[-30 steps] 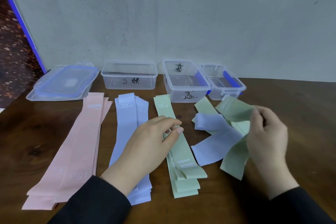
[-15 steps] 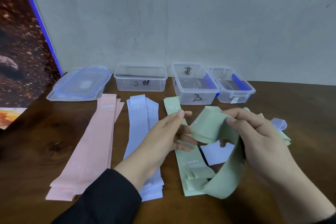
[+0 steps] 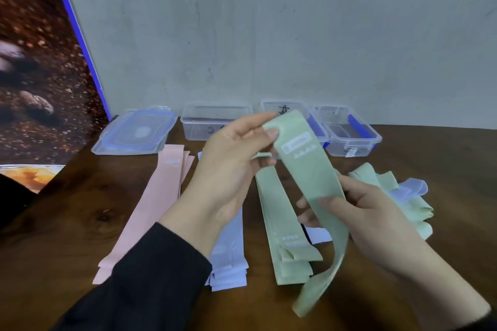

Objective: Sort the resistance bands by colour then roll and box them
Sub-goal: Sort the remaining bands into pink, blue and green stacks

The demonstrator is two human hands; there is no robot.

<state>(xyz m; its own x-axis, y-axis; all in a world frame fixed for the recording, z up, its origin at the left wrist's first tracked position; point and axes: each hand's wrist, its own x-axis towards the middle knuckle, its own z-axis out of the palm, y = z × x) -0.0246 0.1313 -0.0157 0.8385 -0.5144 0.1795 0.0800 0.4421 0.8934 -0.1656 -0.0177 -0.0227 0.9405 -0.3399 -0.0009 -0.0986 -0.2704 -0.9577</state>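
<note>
Brown counter (image 3: 430,263) carrying sorted stacks: pink pile (image 3: 150,212), lilac pile (image 3: 228,258), green pile (image 3: 279,223), unsorted heap (image 3: 398,196) at right, clear boxes (image 3: 215,122) behind. Raised above the green pile, one green band (image 3: 314,185), pinched at top by left hand (image 3: 231,166), fingers curled; lower down, gripped by right hand (image 3: 376,223). Likely snags: dangling tail dragging the green pile askew, or landing twisted.

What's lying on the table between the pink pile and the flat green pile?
In the head view, a stack of blue bands lies between the pink pile and the flat green pile; the left hand hides its upper part.
</note>
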